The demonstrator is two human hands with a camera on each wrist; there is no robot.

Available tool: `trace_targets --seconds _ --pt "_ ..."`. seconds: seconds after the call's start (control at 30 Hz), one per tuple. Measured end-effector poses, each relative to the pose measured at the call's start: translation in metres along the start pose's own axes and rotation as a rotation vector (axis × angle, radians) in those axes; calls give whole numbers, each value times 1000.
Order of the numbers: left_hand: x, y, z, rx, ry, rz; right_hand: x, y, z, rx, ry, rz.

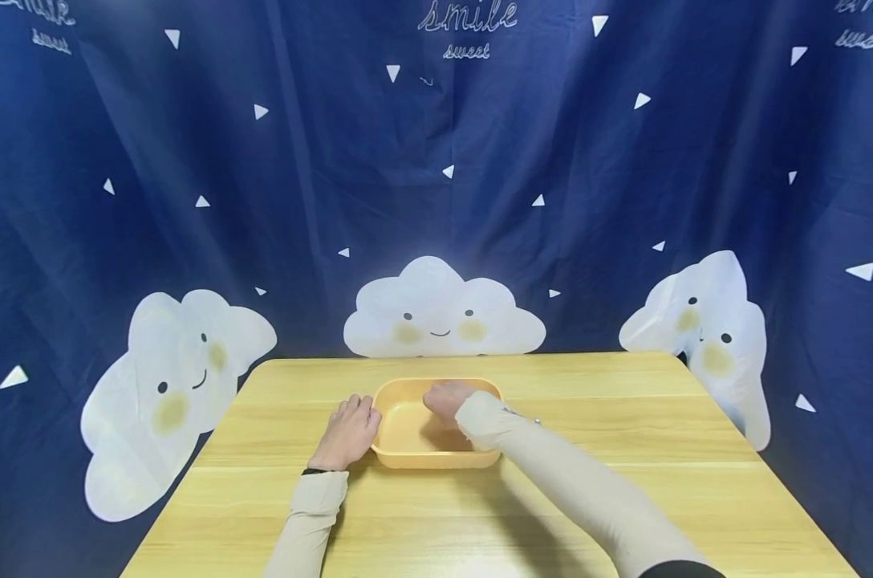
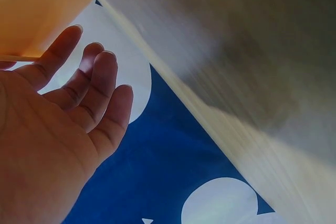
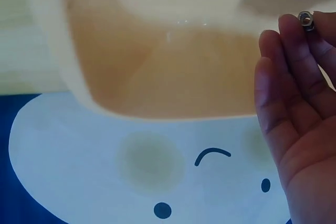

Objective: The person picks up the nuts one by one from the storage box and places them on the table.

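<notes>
An orange plastic tub (image 1: 436, 460) stands on the wooden table. At its left side is my left hand (image 1: 350, 432), holding the rim with the thumb at the edge and the forefinger against the outer wall. The other fingers of that hand (image 2: 68, 108) are loosely bent beside the wall and hold nothing. My right hand (image 1: 448, 399) is over the inside of the tub. Between its thumb and fingertips it pinches a small metal hex nut (image 3: 305, 21), seen in the right wrist view; in the head view the hand hides it.
The light wooden table (image 1: 278, 514) reaches out on all sides of the tub. Behind it hangs a dark blue curtain (image 1: 321, 201) with white clouds and triangles. A few tiny bright specks (image 3: 191, 23) show inside the tub; what they are I cannot tell.
</notes>
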State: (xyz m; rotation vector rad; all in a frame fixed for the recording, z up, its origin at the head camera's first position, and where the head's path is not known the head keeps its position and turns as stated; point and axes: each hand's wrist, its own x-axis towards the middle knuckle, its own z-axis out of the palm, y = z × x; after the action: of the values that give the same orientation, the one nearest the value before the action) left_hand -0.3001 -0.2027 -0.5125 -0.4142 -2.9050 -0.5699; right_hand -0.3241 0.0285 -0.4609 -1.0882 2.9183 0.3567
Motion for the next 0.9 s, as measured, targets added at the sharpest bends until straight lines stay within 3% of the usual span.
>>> trace_targets --seconds 0.2,0.4,0.9 --pt "1 -2 2 -13 -3 -1 -6 6 -4 47 2 18" --pt "1 -4 2 -17 -3 4 -8 13 -9 -15 -9 -42" --pt "-1 -2 0 -29 18 18 -21 22 -21 -54 -37 2"
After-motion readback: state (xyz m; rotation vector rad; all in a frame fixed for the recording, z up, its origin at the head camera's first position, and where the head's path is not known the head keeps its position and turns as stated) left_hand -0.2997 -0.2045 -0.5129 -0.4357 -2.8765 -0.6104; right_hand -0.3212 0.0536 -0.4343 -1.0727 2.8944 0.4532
